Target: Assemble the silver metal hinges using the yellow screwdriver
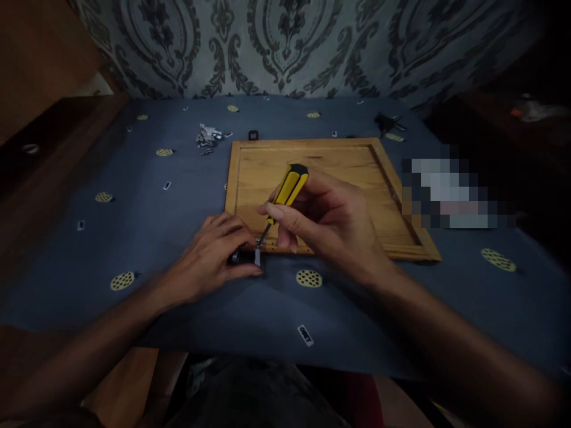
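My right hand (330, 220) is closed around the yellow and black handle of a screwdriver (289, 189), which tilts down to the left. Its shaft meets the near left edge of a framed wooden panel (307, 156) lying flat. There my left hand (218, 252) grips a small black fitting with a pale metal edge (257, 257), thumb below it and fingers above. The screwdriver's tip touches or nearly touches this fitting; I cannot tell which. Small dark holes show along the panel's near border. My left fingers hide much of the fitting, whose exact kind is unclear.
A blue cloth (147, 238) with yellow prints covers the table. Behind the panel lie a heap of small metal pieces (209, 135), a small dark square piece (253, 135) and a black object (388, 122). A blurred-out patch (450, 190) is at the right. Patterned fabric rises at the back.
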Tool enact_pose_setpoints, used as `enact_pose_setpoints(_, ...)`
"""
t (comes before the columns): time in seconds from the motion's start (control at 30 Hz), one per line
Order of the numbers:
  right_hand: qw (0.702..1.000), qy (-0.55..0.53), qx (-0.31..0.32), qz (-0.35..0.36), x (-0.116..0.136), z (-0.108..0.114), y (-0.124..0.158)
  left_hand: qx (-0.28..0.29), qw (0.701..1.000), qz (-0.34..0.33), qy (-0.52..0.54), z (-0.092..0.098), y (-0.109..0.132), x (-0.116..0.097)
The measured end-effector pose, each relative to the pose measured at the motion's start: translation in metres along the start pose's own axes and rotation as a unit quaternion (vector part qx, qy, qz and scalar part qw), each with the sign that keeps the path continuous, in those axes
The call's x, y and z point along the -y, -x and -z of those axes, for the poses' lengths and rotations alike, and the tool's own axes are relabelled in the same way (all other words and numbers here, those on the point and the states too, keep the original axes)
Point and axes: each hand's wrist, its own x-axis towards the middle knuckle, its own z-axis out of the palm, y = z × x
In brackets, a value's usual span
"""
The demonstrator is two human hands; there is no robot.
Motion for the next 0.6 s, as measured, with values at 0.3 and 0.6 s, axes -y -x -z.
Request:
enact_pose_setpoints(0.3,1.000,-0.012,-0.001,-0.003,0.0010,0.0010,0.0054,0.000,1.000,0.004,0.010,-0.0017,0.0005,0.0016)
enact_pose_setpoints(0.6,0.999,0.014,-0.050,0.004,-0.0006,0.0010,0.0067,0.027,1.000,0.013,0.004,0.0034,-0.0014,0.0000)
